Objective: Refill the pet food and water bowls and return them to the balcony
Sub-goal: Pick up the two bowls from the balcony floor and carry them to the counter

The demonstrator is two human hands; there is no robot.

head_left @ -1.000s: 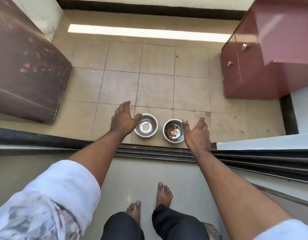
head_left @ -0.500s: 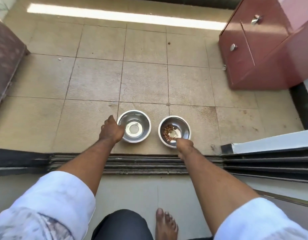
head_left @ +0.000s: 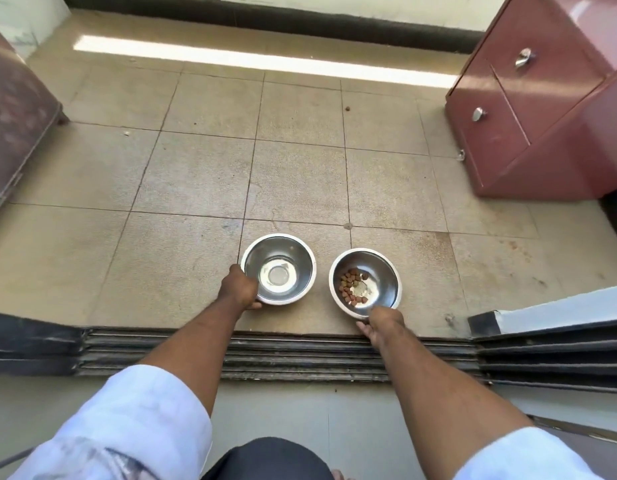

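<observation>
Bowls sit side by side on the tiled balcony floor (head_left: 300, 174), close to its near edge where the sliding-door track (head_left: 265, 355) runs across. The water bowl (head_left: 286, 254), steel and showing only a pale shine at its bottom, stands on the left; the food bowl (head_left: 379, 268), just beside it but not touching, holds a small cluster of brown kibble (head_left: 352, 285) on its left side. The left hand (head_left: 239, 289) has its grip wrapped on the near-left rim of the water bowl, fingers curled round the edge. The right hand (head_left: 379, 323) takes the near rim of the food bowl, its grip closed on the edge with fingers curled beneath. Both forearms reach out from white sleeves (head_left: 127, 420) over the track. A red cabinet (head_left: 542, 116) with two metal knobs stands at the far right corner of the floor, and a dark brown object (head_left: 19, 116) lies along the left edge. A strip of sunlight (head_left: 265, 60) crosses the far tiles.
</observation>
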